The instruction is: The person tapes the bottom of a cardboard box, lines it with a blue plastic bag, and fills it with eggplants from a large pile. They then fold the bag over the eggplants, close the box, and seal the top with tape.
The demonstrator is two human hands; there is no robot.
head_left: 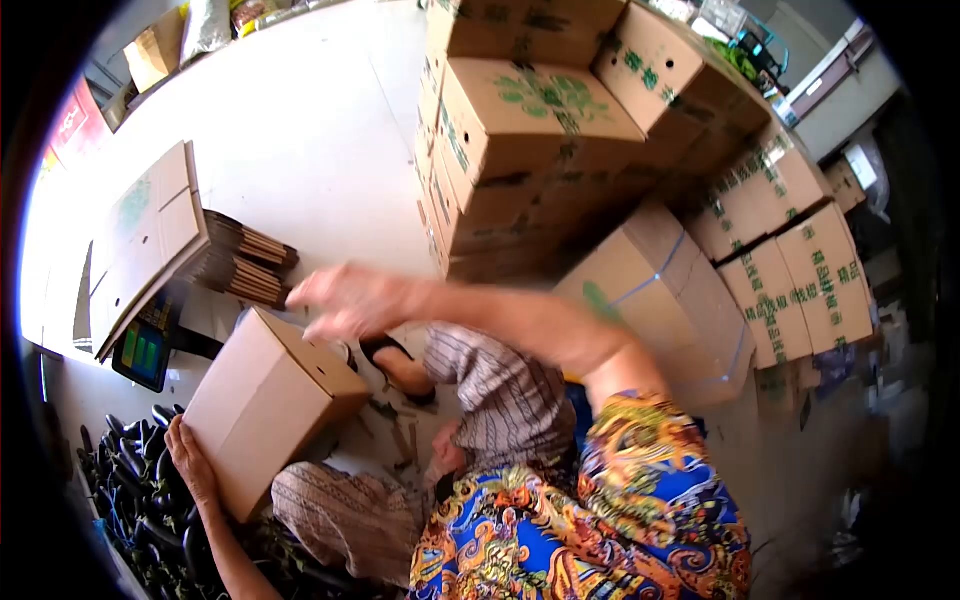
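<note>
A plain cardboard box [255, 405] stands tilted in front of my knees, beside the eggplants [145, 470]. Along its left side lies my left hand [193, 463], fingers against the cardboard, bracing it. Above the upper end of the box is my right hand [350, 300], reached across my body and blurred by motion; its fingers are apart with nothing visible in them.
Flattened cartons [155, 235] are stacked at the left, over a scale with a lit display [145, 350]. Printed cartons [545, 105] are piled high ahead. A strapped carton [660, 300] sits at my right. Scraps [400, 440] litter the floor near my foot.
</note>
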